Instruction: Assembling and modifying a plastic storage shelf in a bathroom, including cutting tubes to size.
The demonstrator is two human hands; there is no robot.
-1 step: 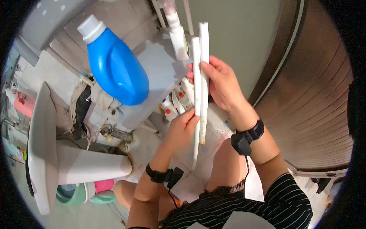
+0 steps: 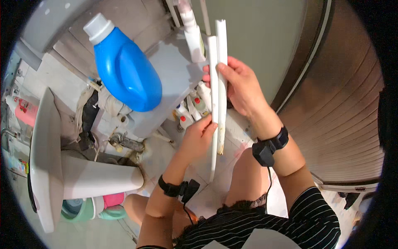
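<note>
1. Head view, hands: the right hand [image 2: 240, 85] is clamped around the upper part of two long white strips [image 2: 218, 74], thumb laid across their front, fingers wrapped behind. The left hand [image 2: 198, 137] grips the lower part of the longer strip, fingers closed on it from the left side.
2. Strips: both are held side by side, touching along their length, roughly upright in the picture, in front of the person's knees. The right strip ends shorter, with a brownish, frayed lower tip just beside the left hand's fingertips; the left strip runs on below that hand.
3. Wrists: each carries a black band; a black wrist unit [image 2: 264, 151] with a thin cable sits on the right one, a similar unit [image 2: 186, 189] on the left.
4. Surroundings, left: a large blue detergent bottle [image 2: 124, 66] with a white cap stands on a grey shelf [image 2: 174, 70]. A white spray bottle [image 2: 194, 35] stands just beside the strips' upper ends. Small red-capped bottles [image 2: 184, 118] cluster below the shelf edge.
5. Far left: a white pedestal basin [image 2: 45, 153]; a pink bottle [image 2: 27, 112] beside it.
6. Right: a brown ribbed door [image 2: 340, 116].
7. Lower edge: striped black-and-white shirt [image 2: 265, 228].
</note>
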